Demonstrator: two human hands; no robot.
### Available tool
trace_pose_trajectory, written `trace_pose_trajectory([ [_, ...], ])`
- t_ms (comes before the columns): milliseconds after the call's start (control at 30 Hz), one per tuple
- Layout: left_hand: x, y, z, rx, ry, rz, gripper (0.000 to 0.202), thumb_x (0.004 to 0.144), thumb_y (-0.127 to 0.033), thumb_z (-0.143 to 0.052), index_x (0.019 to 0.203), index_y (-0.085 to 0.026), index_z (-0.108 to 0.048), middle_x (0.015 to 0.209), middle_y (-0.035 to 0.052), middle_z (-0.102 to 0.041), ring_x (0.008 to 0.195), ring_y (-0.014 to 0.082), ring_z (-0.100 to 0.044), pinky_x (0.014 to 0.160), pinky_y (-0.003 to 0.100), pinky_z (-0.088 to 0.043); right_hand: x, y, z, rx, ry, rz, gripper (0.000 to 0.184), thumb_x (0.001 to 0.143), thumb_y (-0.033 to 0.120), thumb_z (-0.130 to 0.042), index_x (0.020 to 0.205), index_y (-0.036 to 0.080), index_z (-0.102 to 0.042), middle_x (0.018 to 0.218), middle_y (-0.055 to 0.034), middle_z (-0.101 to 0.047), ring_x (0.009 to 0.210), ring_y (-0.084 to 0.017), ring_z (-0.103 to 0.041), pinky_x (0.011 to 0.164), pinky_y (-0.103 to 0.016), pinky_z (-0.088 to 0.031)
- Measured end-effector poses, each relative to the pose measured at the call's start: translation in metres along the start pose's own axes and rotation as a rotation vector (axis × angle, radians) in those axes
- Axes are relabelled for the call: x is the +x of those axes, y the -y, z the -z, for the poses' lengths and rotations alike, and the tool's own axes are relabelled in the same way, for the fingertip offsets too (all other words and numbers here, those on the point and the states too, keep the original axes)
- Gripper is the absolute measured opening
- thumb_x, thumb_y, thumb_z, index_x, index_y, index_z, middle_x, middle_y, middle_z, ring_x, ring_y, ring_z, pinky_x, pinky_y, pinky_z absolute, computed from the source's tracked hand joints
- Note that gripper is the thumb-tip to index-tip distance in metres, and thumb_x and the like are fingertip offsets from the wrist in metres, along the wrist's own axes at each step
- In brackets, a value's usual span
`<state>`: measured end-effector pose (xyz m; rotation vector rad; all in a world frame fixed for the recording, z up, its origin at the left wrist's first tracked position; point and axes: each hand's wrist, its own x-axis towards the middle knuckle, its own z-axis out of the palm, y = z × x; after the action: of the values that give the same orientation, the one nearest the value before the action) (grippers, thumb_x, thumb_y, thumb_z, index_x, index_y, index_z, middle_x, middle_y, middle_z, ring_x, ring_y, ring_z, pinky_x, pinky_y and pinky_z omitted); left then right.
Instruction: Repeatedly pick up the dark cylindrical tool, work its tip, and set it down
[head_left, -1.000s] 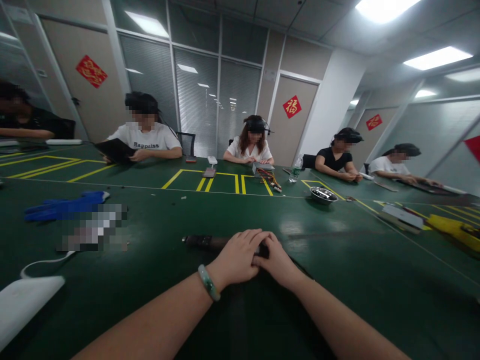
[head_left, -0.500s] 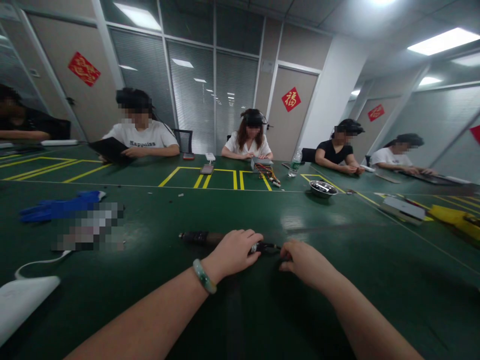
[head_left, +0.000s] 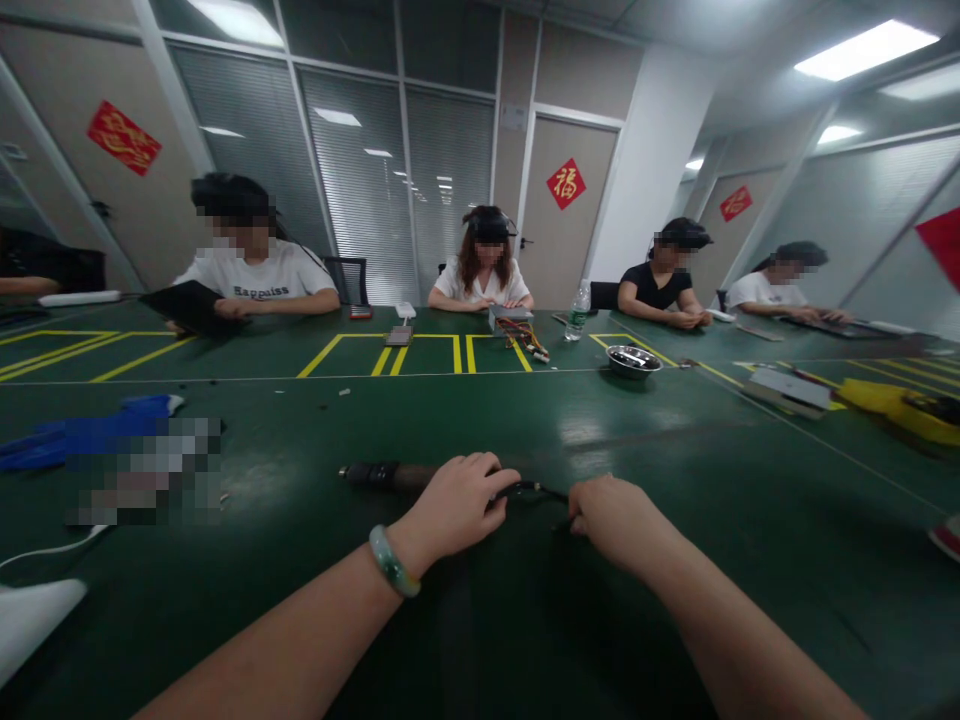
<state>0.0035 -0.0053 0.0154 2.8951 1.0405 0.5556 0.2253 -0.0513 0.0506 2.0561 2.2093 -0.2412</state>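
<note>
A dark, corded electric screwdriver [head_left: 379, 475] lies on the green table with its metal tip toward the left. Over its rear end my left hand [head_left: 459, 508] is closed, fingers curled around it, so that part is hidden. From under these fingers a thin black cord [head_left: 536, 487] runs right to my right hand [head_left: 616, 518]. The right fingers are bent together on the cord's far part, and what lies inside them is mostly covered. A green-and-white bangle [head_left: 391, 562] circles my left wrist.
Blue gloves [head_left: 97, 430], a blurred-out item [head_left: 150, 470] and a white device [head_left: 34, 625] lie to the left. A metal bowl [head_left: 634, 361], a white box [head_left: 791, 390] and a yellow bag [head_left: 896, 405] stand to the right. Several people sit across the green table [head_left: 450, 420].
My right hand has moved slightly right, and the cord between both hands shows longer and more bent. My left hand stays on the screwdriver. The view has shifted a little.
</note>
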Motion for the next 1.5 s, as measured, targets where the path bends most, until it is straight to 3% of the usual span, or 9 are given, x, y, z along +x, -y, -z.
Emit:
trace_pose_trajectory([
  [167,0.005,-0.009,-0.002,0.030,0.039,-0.002,0.022,0.089,-0.026,-0.056,0.110,-0.026,-0.057,0.106,0.0027,-0.058,0.096,0.0200,-0.056,0.083,0.034,-0.043,0.011,-0.006,-0.004,0.192,-0.168,-0.065,0.001,0.075,0.026,-0.072,0.074,0.026,-0.071,0.073,-0.0019,-0.066,0.071,-0.020,-0.061,0.062,-0.029,-0.038],
  [267,0.009,-0.011,-0.005,0.067,0.049,0.025,0.017,0.088,-0.031,-0.060,0.102,-0.024,-0.057,0.102,0.0023,-0.058,0.092,0.0201,-0.057,0.078,0.033,-0.044,0.021,-0.005,-0.011,0.286,-0.390,-0.022,0.008,0.083,0.028,-0.064,0.084,0.027,-0.071,0.085,-0.0011,-0.068,0.079,-0.018,-0.060,0.069,-0.028,-0.040],
  [333,0.010,-0.010,-0.007,0.086,0.035,0.032,0.014,0.088,-0.031,-0.060,0.099,-0.023,-0.058,0.099,0.0023,-0.059,0.090,0.0200,-0.057,0.077,0.033,-0.045,0.026,-0.002,-0.017,0.332,-0.452,0.054,0.011,0.085,0.027,-0.061,0.090,0.027,-0.072,0.093,0.0000,-0.068,0.085,-0.017,-0.060,0.075,-0.027,-0.041],
  [500,0.009,-0.009,-0.009,0.061,0.003,0.006,0.010,0.088,-0.024,-0.057,0.099,-0.023,-0.058,0.098,0.0017,-0.060,0.089,0.0185,-0.057,0.077,0.033,-0.045,0.031,-0.001,-0.024,0.364,-0.398,0.141,0.013,0.083,0.028,-0.064,0.093,0.029,-0.073,0.094,0.0020,-0.069,0.085,-0.016,-0.061,0.073,-0.026,-0.043],
  [767,0.008,-0.007,-0.009,-0.013,-0.010,-0.001,0.010,0.088,-0.024,-0.057,0.097,-0.023,-0.059,0.098,0.0005,-0.061,0.088,0.0169,-0.059,0.077,0.031,-0.046,0.028,-0.004,-0.018,0.209,-0.358,0.240,0.008,0.082,0.028,-0.064,0.085,0.027,-0.072,0.083,0.0019,-0.067,0.076,-0.015,-0.059,0.064,-0.026,-0.039],
  [1500,0.007,-0.003,-0.010,0.015,-0.001,-0.017,0.013,0.092,-0.032,-0.053,0.096,-0.023,-0.062,0.096,0.0015,-0.060,0.085,0.0163,-0.059,0.075,0.030,-0.045,0.038,-0.009,-0.032,0.341,-0.311,0.399,0.007,0.083,0.029,-0.066,0.084,0.025,-0.072,0.083,0.0022,-0.066,0.076,-0.013,-0.059,0.067,-0.024,-0.039],
])
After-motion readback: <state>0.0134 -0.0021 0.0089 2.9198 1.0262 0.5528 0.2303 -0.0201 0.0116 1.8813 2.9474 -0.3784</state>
